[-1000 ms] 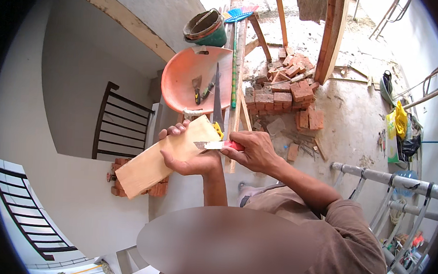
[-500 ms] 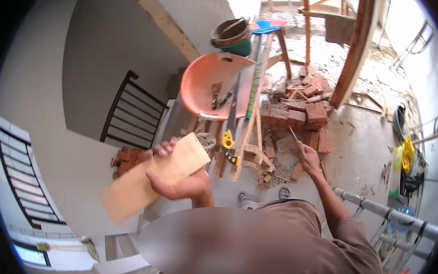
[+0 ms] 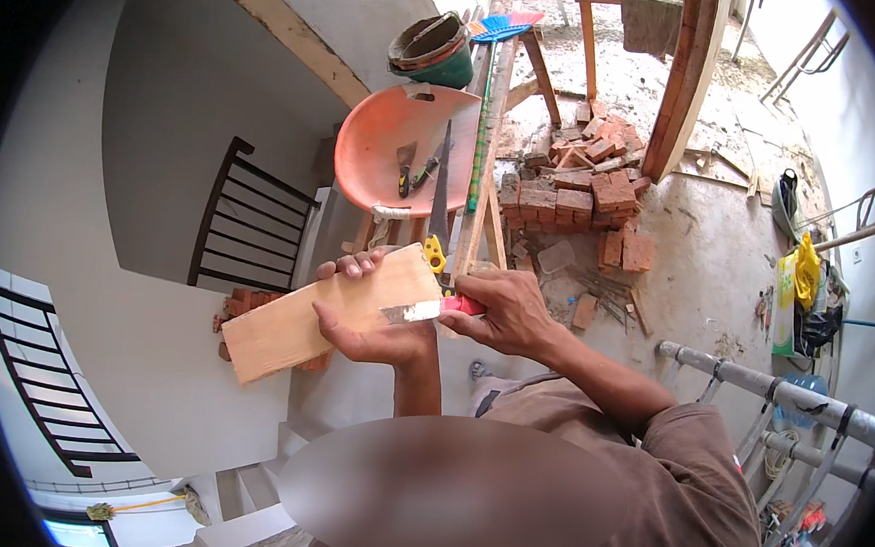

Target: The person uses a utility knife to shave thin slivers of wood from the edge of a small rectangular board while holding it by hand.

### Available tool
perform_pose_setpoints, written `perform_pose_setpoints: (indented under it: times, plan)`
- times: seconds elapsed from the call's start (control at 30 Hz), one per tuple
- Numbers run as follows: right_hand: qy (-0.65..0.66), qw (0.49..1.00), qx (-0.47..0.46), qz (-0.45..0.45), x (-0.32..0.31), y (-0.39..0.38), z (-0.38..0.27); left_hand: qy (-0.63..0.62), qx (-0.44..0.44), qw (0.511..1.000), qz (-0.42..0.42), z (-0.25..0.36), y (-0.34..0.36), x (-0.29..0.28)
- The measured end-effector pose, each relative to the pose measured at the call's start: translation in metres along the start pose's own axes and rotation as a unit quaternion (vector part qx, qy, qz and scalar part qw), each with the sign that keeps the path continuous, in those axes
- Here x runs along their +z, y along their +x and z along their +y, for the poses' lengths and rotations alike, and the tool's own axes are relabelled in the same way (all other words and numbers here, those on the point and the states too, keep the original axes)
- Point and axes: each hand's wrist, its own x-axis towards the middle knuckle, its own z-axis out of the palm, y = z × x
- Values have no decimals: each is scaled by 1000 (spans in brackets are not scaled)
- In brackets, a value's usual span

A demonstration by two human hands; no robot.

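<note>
My left hand (image 3: 374, 335) grips a short, pale wooden board (image 3: 293, 335) from beneath, with its thumb along the near edge and its fingertips over the far edge. In my right hand (image 3: 515, 313) is a putty knife (image 3: 413, 313) with a red handle, the fingers closed round it. Its metal blade lies over the board's right end; whether it presses on the wood I cannot tell. Just beyond the board is a handsaw (image 3: 439, 223) with a yellow and black handle, partly hidden by the board and my right hand.
An orange plastic chair seat (image 3: 364, 159) with hand tools on it stands ahead, beside a narrow plank bench with a green-handled broom (image 3: 481, 136). Stacked buckets (image 3: 445, 68) sit behind. Bricks (image 3: 572, 197) are piled to the right. A metal scaffold rail (image 3: 800, 401) is near my right arm.
My right hand has swung in from the right, bringing the putty knife over the board. The board, still in my left hand, has shifted slightly and lies at a flatter slant.
</note>
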Motion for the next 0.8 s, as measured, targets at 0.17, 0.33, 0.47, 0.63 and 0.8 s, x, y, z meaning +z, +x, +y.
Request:
perform_pose_setpoints:
  times: [0.17,0.33,0.47,0.63,0.8]
  plan:
    - [-14,999,0,42,11,-10,38,-4,-18,1000,12,9,-5,7]
    - [31,970,229,71,-2,-25,87,6,-10,1000,21,26,-4,13]
    - [2,998,63,23,5,-29,37,10,-39,998,39,7,-4,-2]
    - [-2,997,72,39,4,-15,50,-15,-65,997,32,12,-10,4]
    - [10,994,101,30,-3,-28,56,-26,-59,998,2,8,-5,0]
